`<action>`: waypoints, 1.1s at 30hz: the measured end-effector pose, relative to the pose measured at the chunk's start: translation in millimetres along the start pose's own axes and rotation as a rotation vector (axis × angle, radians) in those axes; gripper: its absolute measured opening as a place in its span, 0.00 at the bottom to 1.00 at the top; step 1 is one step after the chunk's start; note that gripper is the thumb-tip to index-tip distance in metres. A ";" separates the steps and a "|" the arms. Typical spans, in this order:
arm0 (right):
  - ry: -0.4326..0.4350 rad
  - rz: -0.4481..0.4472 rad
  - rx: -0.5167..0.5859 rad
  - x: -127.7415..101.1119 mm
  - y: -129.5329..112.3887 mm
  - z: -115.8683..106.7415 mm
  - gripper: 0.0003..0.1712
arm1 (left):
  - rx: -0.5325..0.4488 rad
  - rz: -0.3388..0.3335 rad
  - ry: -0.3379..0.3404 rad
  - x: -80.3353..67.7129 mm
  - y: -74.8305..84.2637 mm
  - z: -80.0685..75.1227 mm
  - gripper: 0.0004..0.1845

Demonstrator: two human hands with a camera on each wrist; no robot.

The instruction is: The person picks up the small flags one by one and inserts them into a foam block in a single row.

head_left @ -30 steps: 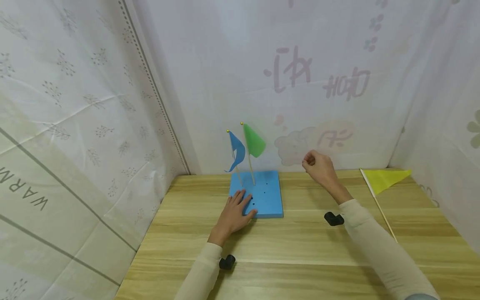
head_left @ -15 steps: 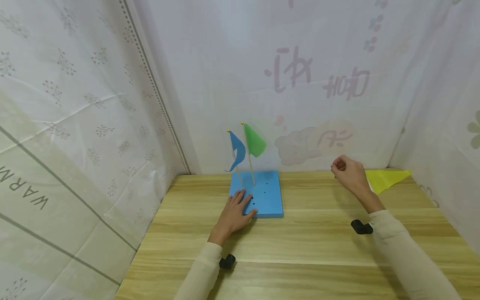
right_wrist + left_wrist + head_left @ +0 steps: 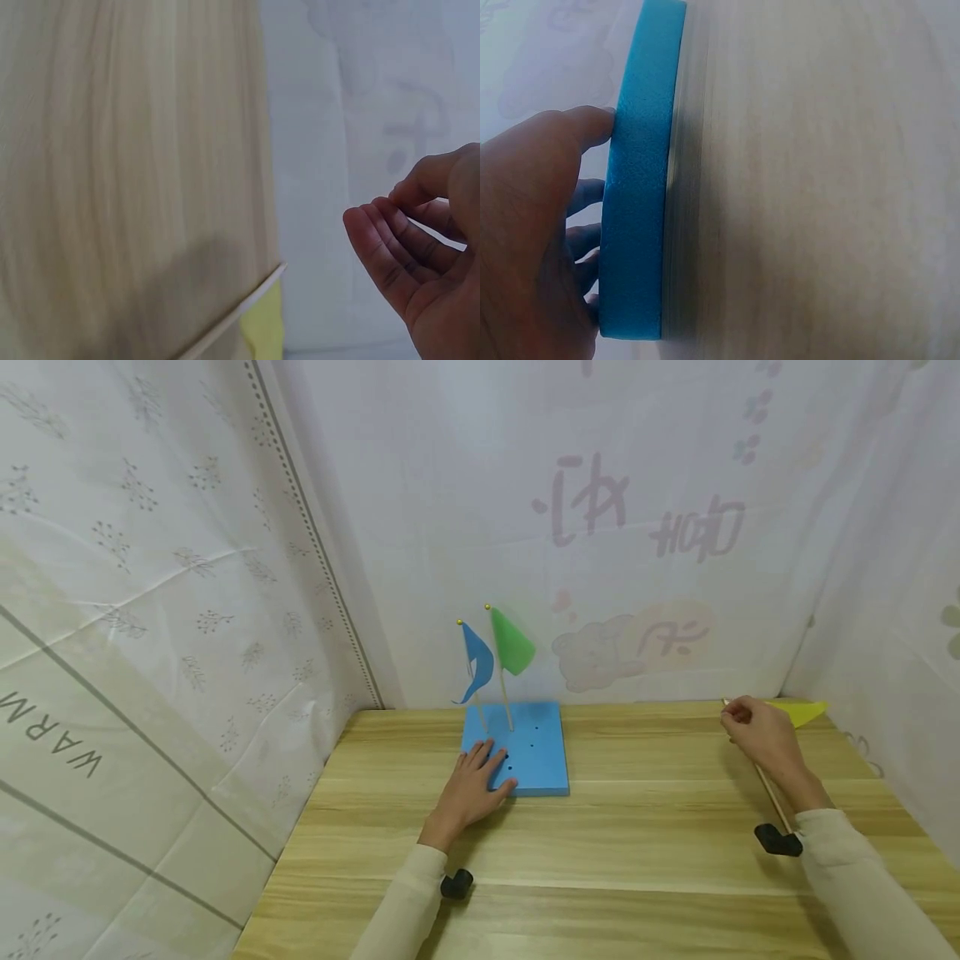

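Note:
My left hand [image 3: 468, 789] lies with spread, straight fingers on the front left of a blue foam board [image 3: 543, 760] with small holes. In the left wrist view, the thumb touches the board's edge [image 3: 637, 187]. A blue flag [image 3: 478, 664] and a green flag [image 3: 513, 643], topped with gold beads, stand in the board, tilted slightly left. At the right, my right hand [image 3: 768, 739] hovers over a yellow flag [image 3: 806, 712] lying on the table, hiding part of its stick and cloth. The right wrist view shows its curled fingers [image 3: 397, 255] meeting the thumb, holding nothing, apart from the flag's stick [image 3: 232, 319].
The wooden table [image 3: 622, 852] reaches back to a white printed curtain [image 3: 637, 527]. Another patterned curtain [image 3: 165, 610] hangs along the left. Black wrist cameras stick out beside both sleeves, the right one [image 3: 778, 841] close to the flag's stick.
My right hand has moved right and slightly down, from right of the board to above the yellow flag, now covering part of it. The left hand, board and standing flags stay put.

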State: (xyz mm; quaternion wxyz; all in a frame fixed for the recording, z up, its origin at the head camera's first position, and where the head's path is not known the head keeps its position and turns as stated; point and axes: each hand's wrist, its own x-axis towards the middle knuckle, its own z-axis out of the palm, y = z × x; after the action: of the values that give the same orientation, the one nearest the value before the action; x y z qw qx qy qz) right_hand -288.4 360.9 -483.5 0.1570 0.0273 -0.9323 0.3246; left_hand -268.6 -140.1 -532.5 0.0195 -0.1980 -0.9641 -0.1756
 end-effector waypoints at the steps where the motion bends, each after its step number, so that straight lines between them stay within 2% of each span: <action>1: -0.001 0.007 -0.010 -1.7 4.3 -1.4 0.16 | 0.006 -0.003 -0.006 0.1 0.0 0.0 0.37; 11: -0.037 0.081 -0.110 -18.8 38.1 -12.9 0.16 | 0.012 -0.023 -0.027 0.7 -1.1 1.3 0.38; 16: -0.086 0.100 -0.152 -28.6 54.0 -16.2 0.16 | 0.004 -0.030 -0.027 0.1 -1.5 2.3 0.37; 20: -0.157 0.134 -0.180 -34.8 62.3 -19.3 0.16 | -0.005 -0.029 -0.026 0.2 -1.3 2.1 0.37; 26: -0.331 0.238 -0.188 -40.2 65.0 -25.1 0.22 | -0.003 -0.028 -0.024 1.3 -0.7 0.4 0.37; 30: -0.374 0.292 -0.176 -39.8 63.2 -25.9 0.22 | -0.005 -0.025 -0.020 1.3 -0.9 0.5 0.37; 33: -0.391 0.290 -0.180 -38.7 62.0 -26.6 0.22 | -0.006 -0.024 -0.021 1.2 -1.2 1.1 0.37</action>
State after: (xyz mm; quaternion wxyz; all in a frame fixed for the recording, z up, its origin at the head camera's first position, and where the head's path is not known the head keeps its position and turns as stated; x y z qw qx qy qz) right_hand -253.9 424.1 -512.9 -0.0727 -0.0584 -0.9642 0.2481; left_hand -270.1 -140.3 -533.8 0.0065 -0.1882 -0.9661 -0.1766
